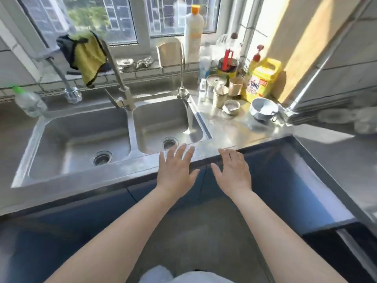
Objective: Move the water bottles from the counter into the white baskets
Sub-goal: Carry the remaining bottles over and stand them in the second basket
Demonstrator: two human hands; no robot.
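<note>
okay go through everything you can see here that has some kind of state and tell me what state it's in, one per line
left hand: open, fingers spread, holding nothing
right hand: open, holding nothing
green-capped bottle: tilted on the counter left of the sink, cap on
tall white bottle: upright on the sill, orange cap on
yellow cloth: draped over the faucet
sink: both basins dry-looking, no dishes
white bowl: upright

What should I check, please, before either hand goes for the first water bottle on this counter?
1. Left hand free: ok, fingers spread, holding nothing.
2. Right hand free: ok, open and holding nothing.
3. Bottle located: ok, a clear bottle with green cap stands left of the sink.
4. Other bottles: cannot tell, the cluster right of the sink is blurred.
5. White baskets in view: not ok, none visible.
6. Path to the green-capped bottle: ok, nothing stands between it and the left hand.
</note>
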